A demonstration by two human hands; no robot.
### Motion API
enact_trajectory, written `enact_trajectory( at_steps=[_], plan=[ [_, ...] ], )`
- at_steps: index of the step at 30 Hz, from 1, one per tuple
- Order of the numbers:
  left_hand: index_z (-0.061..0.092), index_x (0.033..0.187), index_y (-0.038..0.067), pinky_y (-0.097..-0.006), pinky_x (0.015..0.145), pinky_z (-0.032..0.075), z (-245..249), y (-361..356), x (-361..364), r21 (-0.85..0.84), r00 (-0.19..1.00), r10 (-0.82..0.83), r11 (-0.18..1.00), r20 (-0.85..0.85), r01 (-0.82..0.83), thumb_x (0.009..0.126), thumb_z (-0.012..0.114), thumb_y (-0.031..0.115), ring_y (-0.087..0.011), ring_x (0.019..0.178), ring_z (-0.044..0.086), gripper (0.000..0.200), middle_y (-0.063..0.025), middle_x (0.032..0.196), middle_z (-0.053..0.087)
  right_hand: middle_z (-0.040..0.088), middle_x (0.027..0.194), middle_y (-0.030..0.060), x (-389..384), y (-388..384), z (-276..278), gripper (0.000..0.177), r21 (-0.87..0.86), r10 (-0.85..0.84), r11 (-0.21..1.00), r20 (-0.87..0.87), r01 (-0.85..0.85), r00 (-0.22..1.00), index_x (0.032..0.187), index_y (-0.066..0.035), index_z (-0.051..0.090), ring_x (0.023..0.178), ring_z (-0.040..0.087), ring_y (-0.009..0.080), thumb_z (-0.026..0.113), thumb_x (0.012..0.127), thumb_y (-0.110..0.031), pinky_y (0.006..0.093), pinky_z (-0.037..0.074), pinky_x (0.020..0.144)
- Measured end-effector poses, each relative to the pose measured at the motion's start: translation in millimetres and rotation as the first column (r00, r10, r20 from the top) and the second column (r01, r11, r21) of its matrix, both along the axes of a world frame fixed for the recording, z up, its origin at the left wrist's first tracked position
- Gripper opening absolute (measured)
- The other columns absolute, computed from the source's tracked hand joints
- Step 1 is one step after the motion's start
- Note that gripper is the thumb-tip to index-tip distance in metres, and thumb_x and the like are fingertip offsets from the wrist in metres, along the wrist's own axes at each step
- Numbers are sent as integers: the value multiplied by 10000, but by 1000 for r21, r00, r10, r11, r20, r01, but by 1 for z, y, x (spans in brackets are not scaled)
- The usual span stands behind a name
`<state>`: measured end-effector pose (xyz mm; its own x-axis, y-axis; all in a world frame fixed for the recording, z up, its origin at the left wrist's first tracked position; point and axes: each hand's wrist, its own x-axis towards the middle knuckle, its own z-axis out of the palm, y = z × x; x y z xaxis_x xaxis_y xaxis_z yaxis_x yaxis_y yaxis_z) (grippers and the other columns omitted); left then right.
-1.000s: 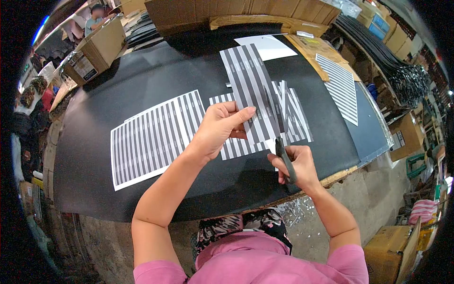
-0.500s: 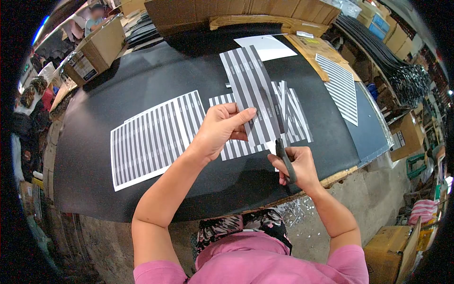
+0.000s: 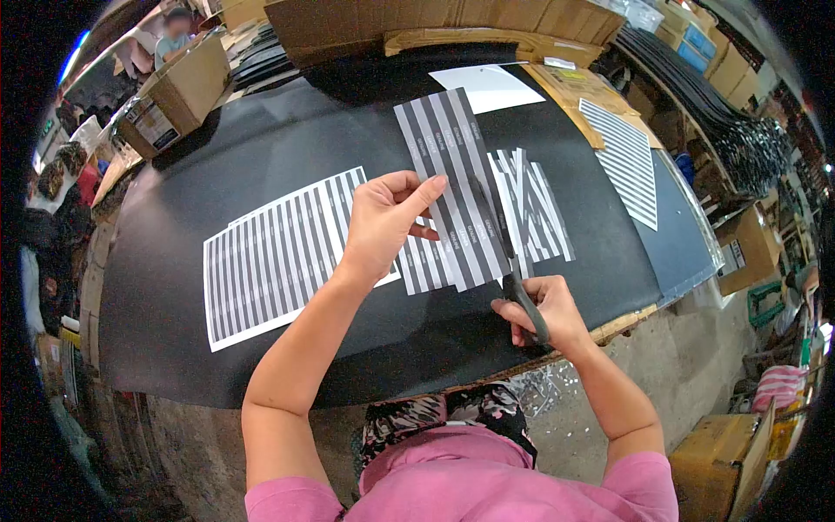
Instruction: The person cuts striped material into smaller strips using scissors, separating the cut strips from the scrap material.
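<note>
I wear a plain pink short-sleeved shirt, its sleeves ending above my elbows, with dark bottoms patterned in pale, blotchy shapes showing below the hem. My hands and forearms are bare, without gloves, and I wear no visible watch.

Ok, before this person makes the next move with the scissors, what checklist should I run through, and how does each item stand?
1. Left hand grips the striped sheet: ok.
2. Right hand holds the scissors: ok.
3. Left fingers are apart from the scissor blades: ok.
4. Blades are fully closed: cannot tell, too small and partly hidden.
5. Loose striped strips are out of the blades' way: cannot tell, they lie close by in view but depth is unclear.
6. Floor is free of scraps: not ok, pale bits lie below the table edge.
</note>
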<state>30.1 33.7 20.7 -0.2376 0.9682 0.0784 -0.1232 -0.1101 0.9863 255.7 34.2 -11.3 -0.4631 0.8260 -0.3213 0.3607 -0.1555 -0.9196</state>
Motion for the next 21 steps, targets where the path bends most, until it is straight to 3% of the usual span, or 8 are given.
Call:
enact_trajectory(
  at_steps=[4,8,10,12,21],
  plan=[
    [613,744,47,-224,466,503,-4,0,-1,58,983,12,998,-181,-1,845,640,228,-53,543,526,209,20,643,564,563,542,50,1,2,-2,290,-78,29,996,-57,-33,998,679,35,596,443,554,104,719,747,-218,238,435,399],
    [608,721,52,-213,459,486,-4,-2,3,-28,996,-51,998,-74,49,835,656,248,-43,530,507,232,26,626,545,571,553,51,2,3,-4,282,-79,44,995,-117,-54,992,693,32,596,448,558,109,714,752,-216,243,440,412],
    [608,722,51,-209,459,480,-6,-2,4,-72,997,-75,995,-10,74,830,662,252,-41,530,506,235,27,624,543,560,534,92,1,3,-3,204,-49,48,997,-113,-54,992,695,58,580,432,560,158,685,746,-109,265,441,418],
    [610,734,46,-204,462,472,-9,-3,6,-101,991,-131,986,35,134,823,671,259,-39,529,509,239,22,628,552,563,536,99,1,3,0,201,-50,60,996,-142,-68,988,699,60,581,436,563,167,683,747,-106,270,446,422],
    [602,723,42,-202,483,475,-16,-5,16,-99,993,-119,988,19,120,818,678,264,-33,516,493,253,21,621,545,590,581,136,5,3,-5,200,-124,28,990,-249,-61,968,725,75,586,460,580,195,678,750,-100,294,474,438]
  ],
)
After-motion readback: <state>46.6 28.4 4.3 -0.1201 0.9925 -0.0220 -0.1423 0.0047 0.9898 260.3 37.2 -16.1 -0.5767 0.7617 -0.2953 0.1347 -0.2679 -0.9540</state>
